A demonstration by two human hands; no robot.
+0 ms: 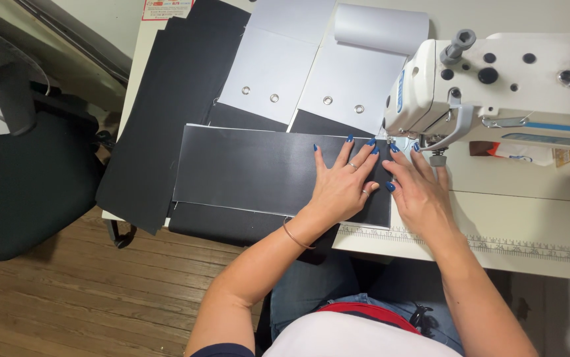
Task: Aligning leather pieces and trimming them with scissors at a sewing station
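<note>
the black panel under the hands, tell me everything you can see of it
The black panel is a long rectangular sheet, smooth with a dull sheen, like coated fabric or vinyl, with a pale thin edge. It lies flat on the white sewing table, on top of other black sheets, its right end reaching under the sewing machine's needle area. The left hand presses flat on its right part with fingers spread; the right hand rests at its right edge.

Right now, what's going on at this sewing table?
A person seated at a white sewing machine presses both hands flat on a black rectangular panel, its right end up by the needle area. The left hand lies spread on the panel; the right hand rests at its right edge. Behind lie grey sheets with metal eyelets and more black pieces.
</note>
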